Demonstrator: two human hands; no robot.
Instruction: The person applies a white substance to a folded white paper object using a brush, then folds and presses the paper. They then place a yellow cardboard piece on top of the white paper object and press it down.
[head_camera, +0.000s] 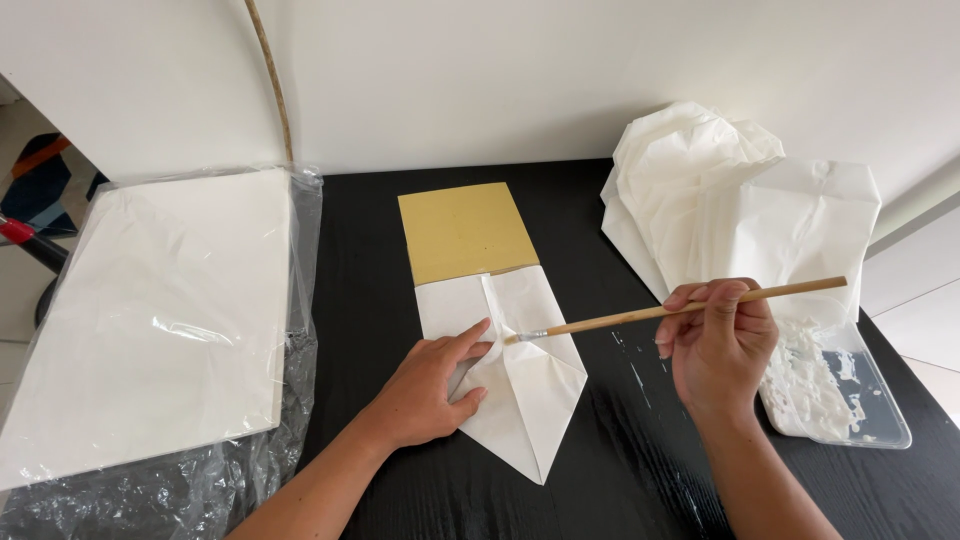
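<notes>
Paper first: I see a folded white sheet (520, 385) lying flat in the middle of the black surface (600, 470), its lower end folded to a point that aims back toward me. Its upper edge overlaps a tan cardboard rectangle (465, 232), which lies further away, near the white wall.

My left hand (432, 388) rests palm down on the left half of the folded sheet, fingers spread and pressing it flat, with the index finger stretched along a crease toward the centre. Its grip is open; it clasps nothing.

My right hand (722, 345) hovers to the right of the sheet and pinches a thin wooden brush (680, 308) between thumb and curled fingers. The handle runs up and to the right past the knuckles; the pale bristle tip touches the sheet near its centre fold, just beside the left index fingertip.

Right of that hand a clear plastic tray (880, 415) holds white paste smeared across its bottom. Behind the tray, crumpled white paper (720, 190) is piled loosely against the wall. White smears mark the dark surface between the sheet and the tray.

At far left a stack of white sheets sits in a clear plastic bag (160, 320), hanging partly over the surface's edge.
</notes>
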